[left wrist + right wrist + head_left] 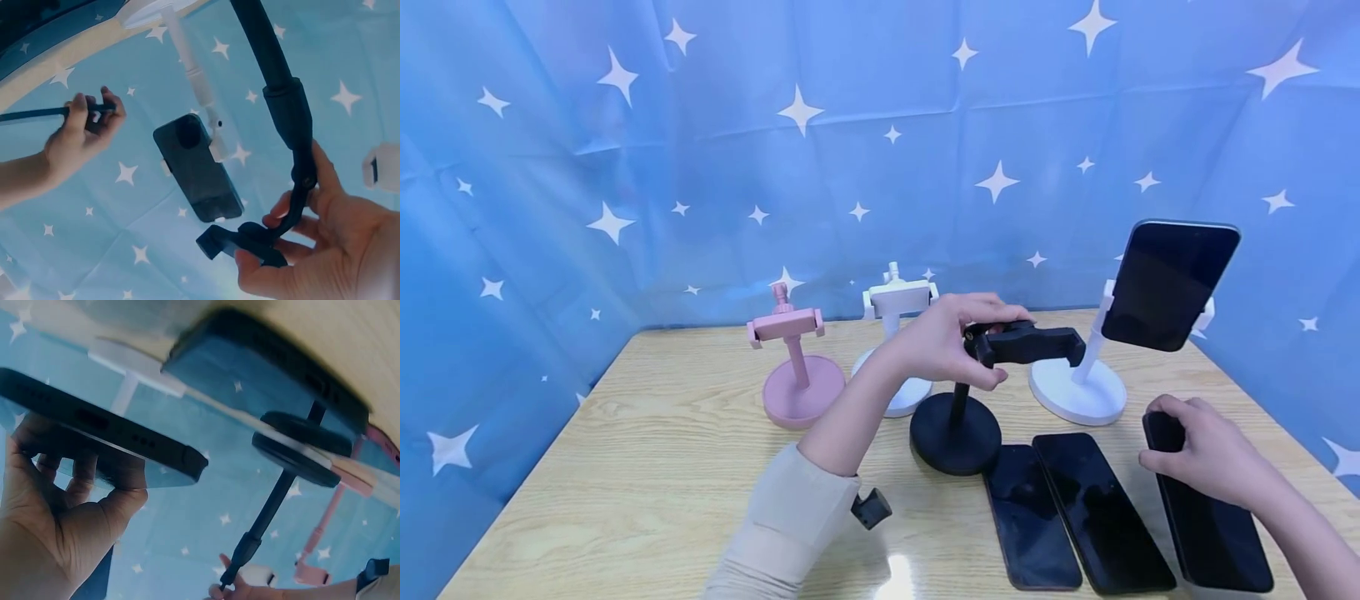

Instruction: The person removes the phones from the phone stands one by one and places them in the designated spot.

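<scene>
My left hand [936, 342] holds the clamp head of a black phone stand [957, 437], thumb and fingers on either side of it. In the left wrist view, the clamp [240, 247] has nothing in its jaws. At the right, my right hand [1213, 454] grips a black phone [1217, 533] near its far end, with thumb and fingers at opposite edges. The right wrist view shows the port end of this phone [106, 422]. Whether it fully clears the table cannot be told. Two more dark phones, a smaller one [1032, 521] and a larger one [1101, 508], lie side by side between the hands.
Behind the right hand, a white stand [1078, 392] carries an upright, tilted phone [1172, 283]. A pink stand [803, 392] and another white stand [898, 298] stand left of the black one, their clamps without phones. A blue star-patterned cloth [865, 167] hangs behind the wooden table [647, 475].
</scene>
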{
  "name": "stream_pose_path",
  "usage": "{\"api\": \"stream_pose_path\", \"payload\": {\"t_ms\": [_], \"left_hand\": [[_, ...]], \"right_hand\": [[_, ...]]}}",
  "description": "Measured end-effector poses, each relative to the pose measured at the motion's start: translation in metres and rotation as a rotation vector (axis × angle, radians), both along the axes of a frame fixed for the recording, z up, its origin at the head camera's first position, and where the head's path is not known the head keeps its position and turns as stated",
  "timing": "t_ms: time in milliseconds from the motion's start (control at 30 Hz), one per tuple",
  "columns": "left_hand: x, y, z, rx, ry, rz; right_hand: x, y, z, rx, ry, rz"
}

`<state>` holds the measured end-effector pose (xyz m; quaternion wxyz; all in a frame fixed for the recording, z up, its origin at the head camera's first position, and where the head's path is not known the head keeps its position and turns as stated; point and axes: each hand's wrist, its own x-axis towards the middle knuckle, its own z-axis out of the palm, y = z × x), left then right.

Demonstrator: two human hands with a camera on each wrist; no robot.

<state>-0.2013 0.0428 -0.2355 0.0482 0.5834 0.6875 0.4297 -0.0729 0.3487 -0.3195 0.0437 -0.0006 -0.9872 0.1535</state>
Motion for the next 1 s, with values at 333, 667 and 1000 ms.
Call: {"api": "stream_pose_path", "payload": {"t_ms": [333,667,1000], "left_hand": [[-0.022,0.028,0.006,-0.08,0.024,0.092],[-0.038,0.054,0.004,-0.136,0.004,0.154],[-0.043,0.071,0.001,-0.172,-0.047,0.169]], "right_hand": [[-0.002,0.013,-0.021,-0.05,-0.05,0.044],[-0.004,0.015,-0.03,-0.068,-0.053,0.08],[-0.005,0.016,-0.033,-0.07,-0.034,0.077]]}}
